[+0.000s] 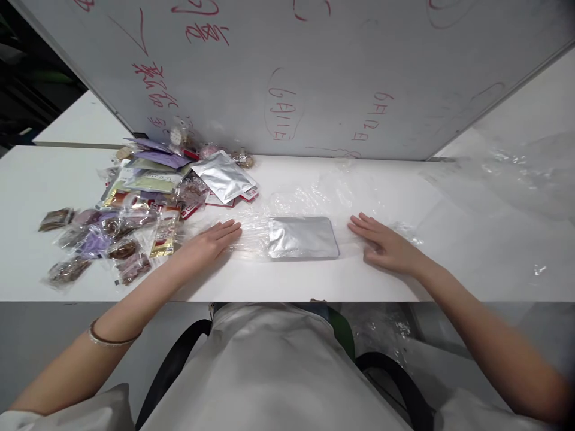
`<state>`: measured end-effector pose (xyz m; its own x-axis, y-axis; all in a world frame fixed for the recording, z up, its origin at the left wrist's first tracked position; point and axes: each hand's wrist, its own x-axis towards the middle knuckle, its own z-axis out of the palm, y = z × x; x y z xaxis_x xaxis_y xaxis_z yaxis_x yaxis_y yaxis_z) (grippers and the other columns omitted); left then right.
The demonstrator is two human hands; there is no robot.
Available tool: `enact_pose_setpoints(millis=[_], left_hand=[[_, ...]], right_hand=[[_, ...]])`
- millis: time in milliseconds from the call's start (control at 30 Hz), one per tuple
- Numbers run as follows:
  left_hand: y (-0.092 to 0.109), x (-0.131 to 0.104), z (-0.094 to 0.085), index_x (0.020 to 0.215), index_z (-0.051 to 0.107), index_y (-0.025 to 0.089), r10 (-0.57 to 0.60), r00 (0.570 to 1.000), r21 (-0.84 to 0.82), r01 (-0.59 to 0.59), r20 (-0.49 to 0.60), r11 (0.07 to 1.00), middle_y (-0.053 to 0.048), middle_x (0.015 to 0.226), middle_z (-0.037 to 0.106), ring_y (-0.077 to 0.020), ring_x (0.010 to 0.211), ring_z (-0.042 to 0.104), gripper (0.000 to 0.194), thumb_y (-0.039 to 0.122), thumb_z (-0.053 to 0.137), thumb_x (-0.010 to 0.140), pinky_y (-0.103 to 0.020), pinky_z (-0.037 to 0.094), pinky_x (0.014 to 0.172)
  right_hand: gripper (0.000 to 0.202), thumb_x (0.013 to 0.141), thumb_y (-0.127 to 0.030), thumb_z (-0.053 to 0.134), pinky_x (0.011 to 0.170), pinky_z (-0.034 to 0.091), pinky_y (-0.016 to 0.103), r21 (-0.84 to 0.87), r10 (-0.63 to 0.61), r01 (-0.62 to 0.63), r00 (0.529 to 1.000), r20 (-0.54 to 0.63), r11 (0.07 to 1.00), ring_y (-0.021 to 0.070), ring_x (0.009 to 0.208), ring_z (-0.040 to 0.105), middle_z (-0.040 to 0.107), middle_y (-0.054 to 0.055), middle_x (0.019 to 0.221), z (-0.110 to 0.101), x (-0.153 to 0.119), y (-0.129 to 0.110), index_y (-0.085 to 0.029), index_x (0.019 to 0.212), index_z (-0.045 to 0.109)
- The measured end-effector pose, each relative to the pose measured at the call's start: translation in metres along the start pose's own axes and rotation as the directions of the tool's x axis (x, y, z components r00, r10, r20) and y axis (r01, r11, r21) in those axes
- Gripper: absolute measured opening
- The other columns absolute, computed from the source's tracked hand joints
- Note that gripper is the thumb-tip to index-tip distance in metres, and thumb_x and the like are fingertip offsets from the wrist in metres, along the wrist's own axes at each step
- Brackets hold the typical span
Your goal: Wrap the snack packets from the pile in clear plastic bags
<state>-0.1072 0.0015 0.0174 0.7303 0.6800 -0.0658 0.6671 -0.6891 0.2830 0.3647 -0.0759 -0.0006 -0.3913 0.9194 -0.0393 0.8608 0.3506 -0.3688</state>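
Note:
A silver foil pouch lies flat on a sheet of clear plastic film on the white table. My left hand rests palm down on the film to the left of the pouch, fingers stretched out and holding nothing. On the other side of the pouch, my right hand lies on the film with its fingers extended and apart, also holding nothing. Neither hand touches the pouch.
Several small wrapped packets and flat sachets are piled at the left. Another silver pouch tops the pile. A whiteboard with red writing stands along the back edge. More clear plastic spreads over the right side.

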Motion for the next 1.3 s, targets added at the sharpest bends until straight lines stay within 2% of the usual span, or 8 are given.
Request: enact_pose_setpoints(millis=[133,300,533,700,800,900,1100,1300], left_hand=[[-0.002,-0.009,-0.014,0.111,0.070,0.019,-0.127,0.988,-0.089,0.119,-0.085,0.989,-0.008,0.120,0.072,-0.0265,0.117,0.064,0.042,0.027,0.036,0.088,-0.040,0.050,0.099],[0.016,-0.002,-0.027,0.067,0.056,0.020,-0.412,0.906,0.010,0.415,-0.101,0.910,-0.006,0.063,0.064,-0.0210,0.060,0.060,0.031,0.027,0.034,0.087,-0.030,0.039,0.056],[0.014,0.007,-0.011,0.090,0.063,0.016,-0.490,0.871,0.284,0.474,-0.017,0.833,-0.015,0.099,0.066,-0.0268,0.077,0.067,0.029,0.025,0.035,0.092,-0.033,0.044,0.058],[0.014,-0.016,-0.013,0.136,0.047,0.015,-0.113,0.971,0.120,0.140,-0.209,0.983,-0.021,0.146,0.044,-0.0363,0.135,0.045,0.048,0.034,0.043,0.093,-0.053,0.042,0.107],[0.022,-0.020,-0.010,0.148,0.036,0.020,0.129,0.986,0.059,-0.123,-0.110,0.991,-0.015,0.156,0.038,-0.0321,0.145,0.035,0.058,0.036,0.049,0.094,-0.054,0.029,0.119],[0.023,-0.016,-0.001,0.143,0.046,0.018,0.142,0.987,0.071,-0.137,-0.077,0.988,-0.013,0.146,0.054,-0.0281,0.138,0.046,0.049,0.022,0.040,0.095,-0.049,0.033,0.117],[0.026,0.010,-0.009,0.090,0.067,0.020,-0.243,0.964,0.063,0.251,-0.111,0.966,-0.008,0.090,0.074,-0.0244,0.081,0.069,0.034,0.019,0.034,0.086,-0.032,0.046,0.066],[0.036,0.051,-0.028,0.076,0.060,0.020,-0.455,0.886,0.089,0.462,-0.095,0.882,-0.010,0.075,0.069,-0.0254,0.071,0.063,0.030,0.024,0.033,0.088,-0.032,0.035,0.057]], right_hand=[[0.036,0.092,-0.030,0.040,0.101,0.052,0.047,0.107,0.082,-0.058,0.969,-0.235,0.993,0.0261,0.116,0.066,0.074,0.004,0.115,0.000,-0.005,-0.010,-0.027,0.105,0.074],[0.028,0.081,-0.022,0.039,0.058,0.047,0.033,0.184,0.363,-0.326,0.904,-0.225,0.927,0.0192,0.056,0.059,0.063,0.002,0.058,-0.007,0.005,-0.029,-0.024,0.062,0.059],[0.025,0.078,-0.028,0.051,0.059,0.046,0.036,-0.118,0.560,-0.571,0.820,-0.117,0.812,0.0246,0.064,0.063,0.069,0.006,0.077,-0.007,0.027,-0.036,-0.020,0.100,0.060],[0.070,0.083,-0.035,0.057,0.113,0.037,0.057,-0.135,0.137,-0.172,0.962,-0.237,0.976,0.0362,0.140,0.042,0.044,0.015,0.152,-0.015,0.001,-0.046,-0.019,0.148,0.039],[0.068,0.088,-0.032,0.056,0.116,0.038,0.050,-0.065,-0.103,0.097,0.991,-0.088,0.993,0.0286,0.145,0.037,0.043,0.005,0.156,-0.008,-0.011,-0.053,-0.026,0.153,0.035],[0.044,0.092,-0.020,0.045,0.107,0.048,0.046,-0.041,-0.168,0.165,0.979,-0.113,0.986,0.0251,0.132,0.055,0.065,0.002,0.135,0.005,-0.010,-0.049,-0.027,0.134,0.060],[0.026,0.085,-0.019,0.040,0.054,0.044,0.031,0.046,0.314,-0.311,0.926,-0.209,0.949,0.0191,0.059,0.063,0.069,0.002,0.066,-0.003,0.020,-0.046,-0.022,0.072,0.063],[0.014,0.081,-0.022,0.044,0.055,0.032,0.032,-0.061,0.636,-0.655,0.749,-0.189,0.753,0.0225,0.061,0.053,0.060,0.006,0.064,-0.029,0.063,-0.052,-0.023,0.073,0.056]])
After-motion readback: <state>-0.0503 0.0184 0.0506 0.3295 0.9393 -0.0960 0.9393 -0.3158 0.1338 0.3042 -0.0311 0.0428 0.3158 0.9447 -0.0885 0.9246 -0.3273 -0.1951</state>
